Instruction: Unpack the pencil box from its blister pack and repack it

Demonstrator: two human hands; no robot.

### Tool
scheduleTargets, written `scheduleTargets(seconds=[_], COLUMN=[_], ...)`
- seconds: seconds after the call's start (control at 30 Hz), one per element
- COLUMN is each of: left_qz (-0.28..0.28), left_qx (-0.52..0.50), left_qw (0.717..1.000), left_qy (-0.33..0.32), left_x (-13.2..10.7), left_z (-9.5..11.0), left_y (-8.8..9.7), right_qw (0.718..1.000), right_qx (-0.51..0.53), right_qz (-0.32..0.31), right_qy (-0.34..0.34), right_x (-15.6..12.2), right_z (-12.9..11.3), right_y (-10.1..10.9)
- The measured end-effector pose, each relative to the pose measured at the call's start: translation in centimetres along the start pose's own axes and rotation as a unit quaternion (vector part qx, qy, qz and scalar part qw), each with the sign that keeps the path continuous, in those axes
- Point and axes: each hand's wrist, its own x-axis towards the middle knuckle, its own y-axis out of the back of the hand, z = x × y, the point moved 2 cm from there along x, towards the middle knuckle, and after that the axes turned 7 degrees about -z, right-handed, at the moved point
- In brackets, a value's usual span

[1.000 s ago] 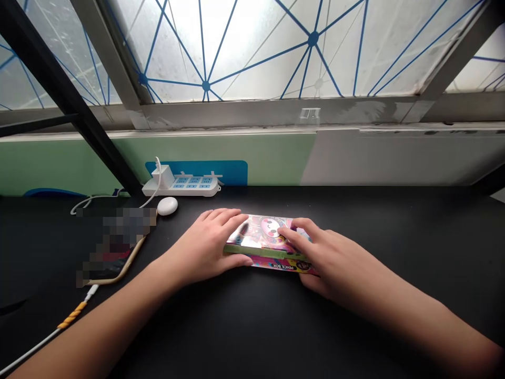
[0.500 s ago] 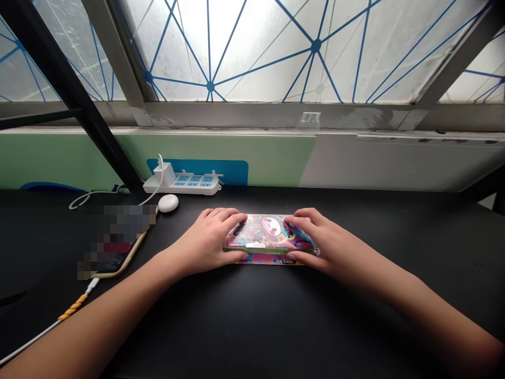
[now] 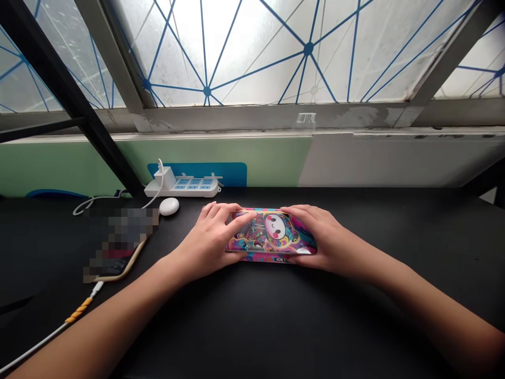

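Note:
A colourful pencil box (image 3: 272, 235) lies on the black table, its top printed with a round white cartoon face and bright swirls. Part of the lettering "PENCIL BOX" shows along its front side, and the lid looks down flat. My left hand (image 3: 215, 231) grips the left end, thumb at the front edge and fingers over the top and back. At the right end my right hand (image 3: 324, 234) holds it the same way, with the thumb along the front. Both hands cover the corners of the box.
Left of my hands lies a phone (image 3: 118, 266), its screen blurred out, with a white charging cable (image 3: 51, 338). A small white oval case (image 3: 169, 206) sits near a white power strip (image 3: 197, 187) by the wall. A black slanted post (image 3: 106, 142) stands at the left.
The green strip along the box's front edge has gone from sight, and the lid now lies flatter, its picture clearer. Both hands have stayed on the ends. The view has shifted slightly.

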Motion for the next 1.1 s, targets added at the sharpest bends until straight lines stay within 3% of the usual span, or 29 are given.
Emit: scheduleTargets(seconds=[0.2,0.43,0.73,1.1], left_qz=[0.004,0.060,0.071,0.102], left_qx=[-0.005,-0.082,-0.074,-0.043], left_qw=[1.000,0.982,0.988,0.988], left_qy=[0.023,0.159,0.119,0.108], left_x=[0.1,0.3,0.3,0.2], left_z=[-0.7,-3.7,-3.6,-3.2], left_y=[0.5,0.8,1.2,1.5], right_qw=[0.998,0.993,0.980,0.982], right_qx=[-0.025,-0.048,-0.106,-0.106], right_qz=[0.042,0.079,0.095,0.098], right_qy=[0.036,0.067,0.137,0.119], right_x=[0.3,0.3,0.2,0.2], right_z=[-0.3,-0.9,-1.0,-1.3], right_y=[-0.2,0.3,0.4,0.7])
